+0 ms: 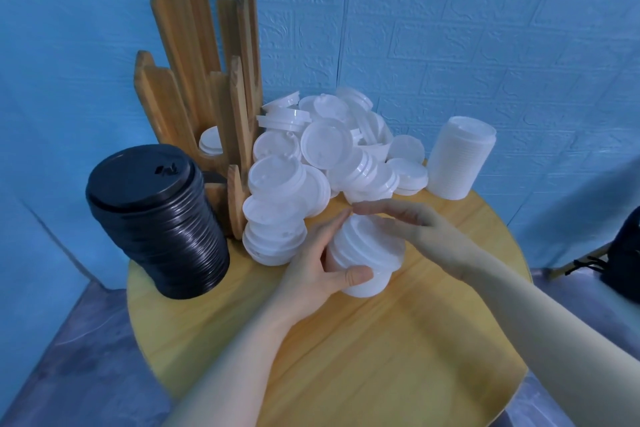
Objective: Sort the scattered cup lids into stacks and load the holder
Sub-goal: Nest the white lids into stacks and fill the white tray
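i watched a round wooden table (346,357) set against a blue wall, and took the table's middle as my landmark. far left of it, at the back edge, stood a tall wooden holder (207,80) of upright slats, with one white lid (209,142) visible low inside it. just in front of the holder, at the table's left edge, leaned a tall black stack (156,218) of lids. behind the middle, beside the holder, lay a loose heap of white lids (329,149), tumbled at every angle. at the far right back edge stood a neat white stack (459,163).

just behind the middle, in front of the heap, sat a short white stack in hand (363,253), its lids skewed and not fully nested. the left hand (318,267) gripped its near side, thumb curled across the front and fingers reaching up behind. the right hand (408,222) arched over its top with fingers nearly straight; i could not tell whether they pressed the top lid or hovered just above it.

i judged these lids very light, thin, slick plastic that flexes under a squeeze and slides apart when tilted. the safest hold seemed to be around the rims from both sides, with a palm on top, keeping the stack upright.
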Demonstrator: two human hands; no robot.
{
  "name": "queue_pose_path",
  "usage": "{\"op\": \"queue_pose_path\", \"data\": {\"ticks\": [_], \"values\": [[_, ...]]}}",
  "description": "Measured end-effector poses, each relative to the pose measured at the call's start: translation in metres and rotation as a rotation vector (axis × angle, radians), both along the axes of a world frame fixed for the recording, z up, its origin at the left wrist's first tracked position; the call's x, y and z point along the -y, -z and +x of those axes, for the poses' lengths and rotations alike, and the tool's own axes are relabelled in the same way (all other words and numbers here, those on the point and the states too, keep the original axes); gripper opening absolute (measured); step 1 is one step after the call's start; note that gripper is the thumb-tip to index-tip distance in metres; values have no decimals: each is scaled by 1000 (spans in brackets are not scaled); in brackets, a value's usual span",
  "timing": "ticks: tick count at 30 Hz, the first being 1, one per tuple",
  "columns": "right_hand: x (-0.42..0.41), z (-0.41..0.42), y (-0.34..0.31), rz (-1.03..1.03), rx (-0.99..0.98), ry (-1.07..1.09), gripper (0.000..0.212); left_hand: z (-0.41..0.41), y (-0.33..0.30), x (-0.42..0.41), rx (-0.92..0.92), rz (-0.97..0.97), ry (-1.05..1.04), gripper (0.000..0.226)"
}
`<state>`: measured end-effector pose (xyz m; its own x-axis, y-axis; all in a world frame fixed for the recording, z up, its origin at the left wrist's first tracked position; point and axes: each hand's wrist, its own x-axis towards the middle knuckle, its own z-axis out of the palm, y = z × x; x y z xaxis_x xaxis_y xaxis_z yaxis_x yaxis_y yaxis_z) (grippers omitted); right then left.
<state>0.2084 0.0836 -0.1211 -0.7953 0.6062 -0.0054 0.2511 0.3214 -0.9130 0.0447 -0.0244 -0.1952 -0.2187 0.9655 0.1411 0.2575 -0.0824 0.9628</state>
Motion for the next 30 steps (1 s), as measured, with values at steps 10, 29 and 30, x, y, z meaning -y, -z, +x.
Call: {"op": "queue_pose_path", "data": {"ticks": [10, 29, 30], "values": [[-3, 8, -4, 203, 155, -212, 59, -3, 2, -1, 56, -73, 17, 110], [10, 12, 46, 544, -39, -124, 38, -5, -6, 3, 62, -44, 63, 95], [14, 12, 52, 588, -52, -108, 39, -4, -6, 3, 55, -41, 56, 95]]}}
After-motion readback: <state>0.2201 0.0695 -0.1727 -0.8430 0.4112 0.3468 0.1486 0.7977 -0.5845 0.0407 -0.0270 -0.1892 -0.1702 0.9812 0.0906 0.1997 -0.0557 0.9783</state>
